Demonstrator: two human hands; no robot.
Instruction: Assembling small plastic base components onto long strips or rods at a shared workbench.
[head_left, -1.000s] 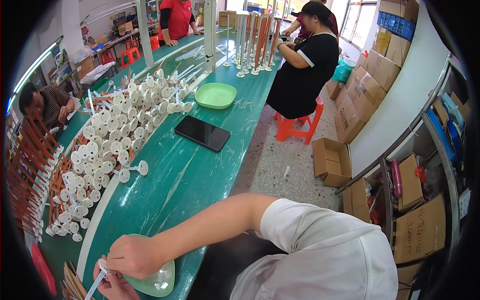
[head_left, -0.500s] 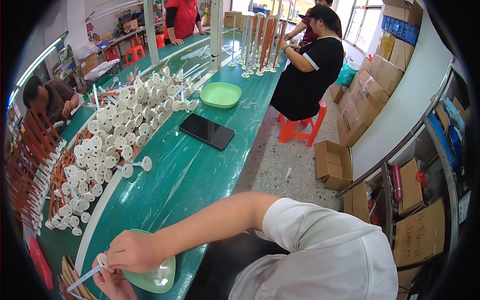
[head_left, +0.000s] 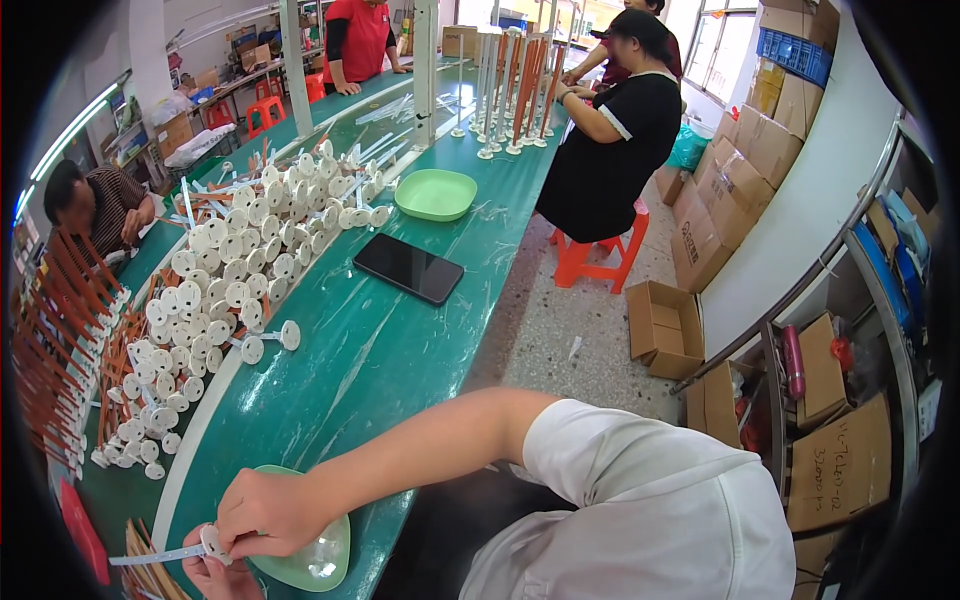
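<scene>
White-disc rod (head_left: 190, 549) pinched by both hands (head_left: 262, 512) over green workshop table (head_left: 380, 350).

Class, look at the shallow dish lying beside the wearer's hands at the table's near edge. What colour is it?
The dish is pale green, seen best in the head view.

left hand (head_left: 205, 572) cut off by lower edge, mostly hidden under right hand (head_left: 268, 512)
</scene>
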